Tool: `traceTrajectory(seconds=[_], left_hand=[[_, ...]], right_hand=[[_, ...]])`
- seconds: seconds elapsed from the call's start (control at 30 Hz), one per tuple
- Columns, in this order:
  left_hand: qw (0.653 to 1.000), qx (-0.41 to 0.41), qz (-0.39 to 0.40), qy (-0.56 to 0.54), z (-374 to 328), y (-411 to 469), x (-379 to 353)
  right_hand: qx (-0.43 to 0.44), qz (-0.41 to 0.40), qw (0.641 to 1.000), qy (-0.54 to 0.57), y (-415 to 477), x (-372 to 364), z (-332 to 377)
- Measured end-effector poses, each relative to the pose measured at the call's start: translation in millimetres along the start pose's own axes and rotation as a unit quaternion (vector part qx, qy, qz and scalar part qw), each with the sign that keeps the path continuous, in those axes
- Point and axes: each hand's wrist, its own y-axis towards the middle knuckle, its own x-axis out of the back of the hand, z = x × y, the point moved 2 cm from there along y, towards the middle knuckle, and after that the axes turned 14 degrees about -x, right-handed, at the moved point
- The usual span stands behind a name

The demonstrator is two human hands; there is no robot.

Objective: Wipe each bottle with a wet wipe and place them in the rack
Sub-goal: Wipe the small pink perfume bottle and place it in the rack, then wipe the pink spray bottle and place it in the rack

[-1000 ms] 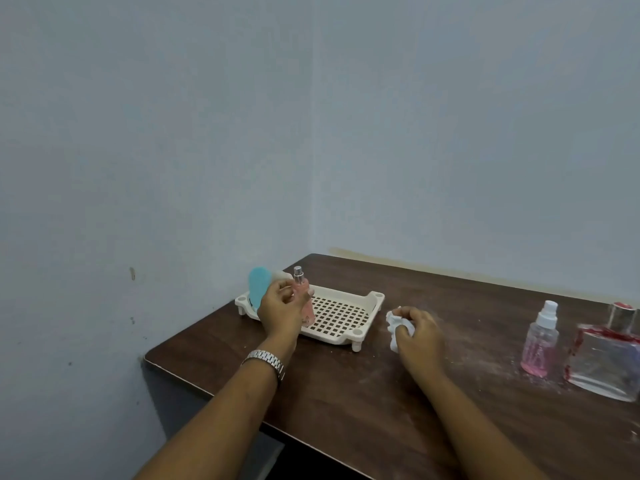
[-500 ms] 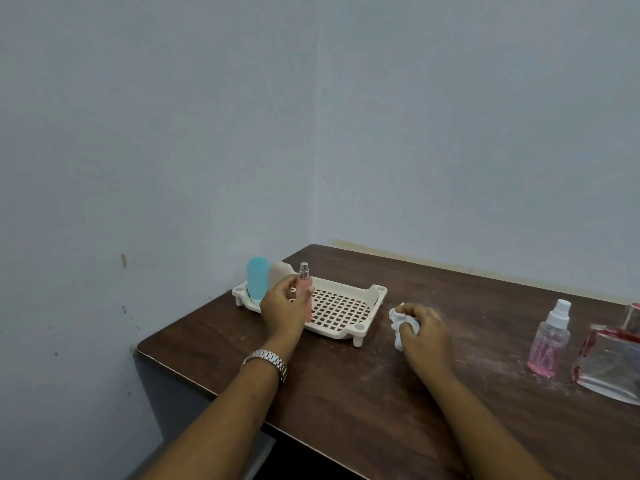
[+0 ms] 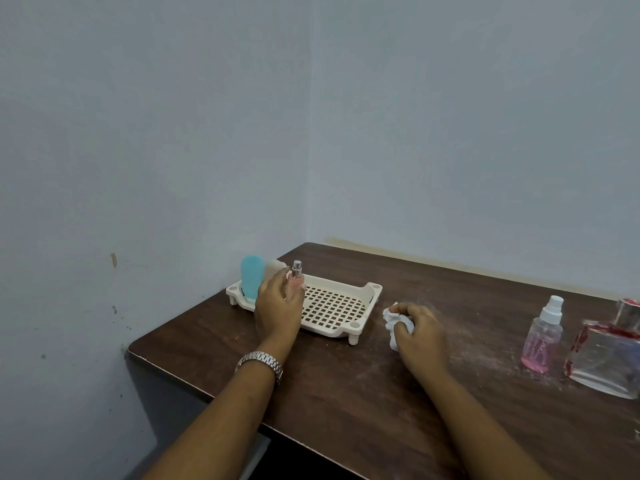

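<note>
silver-capped bottle [image 3: 296, 278] upright in rack [image 3: 376, 289], wipe [image 3: 392, 323] crumpled

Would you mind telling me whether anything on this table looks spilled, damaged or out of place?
A whitish, powdery smear covers the dark table between the right hand and the pink spray bottle; it looks like residue. Nothing else stands out.

We count five bottles: one pale blue plastic bottle [image 3: 252, 280], one beige plastic bottle [image 3: 274, 268], one small pink spray bottle with silver nozzle [image 3: 297, 276], one pink spray bottle with white cap [image 3: 541, 337], one clear square glass bottle [image 3: 606, 358]. We count one cream perforated plastic rack [image 3: 360, 325] and one crumpled white wipe [image 3: 393, 323].
</note>
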Motion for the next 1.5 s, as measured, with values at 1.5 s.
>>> traceTrajectory(seconds=[1.5], left_hand=[[0.973, -0.198, 0.059, -0.098, -122.6, -50.6, -81.4]], right_hand=[[0.410, 0.041, 0.848, -0.332, -14.0, 125.4, -48.0]])
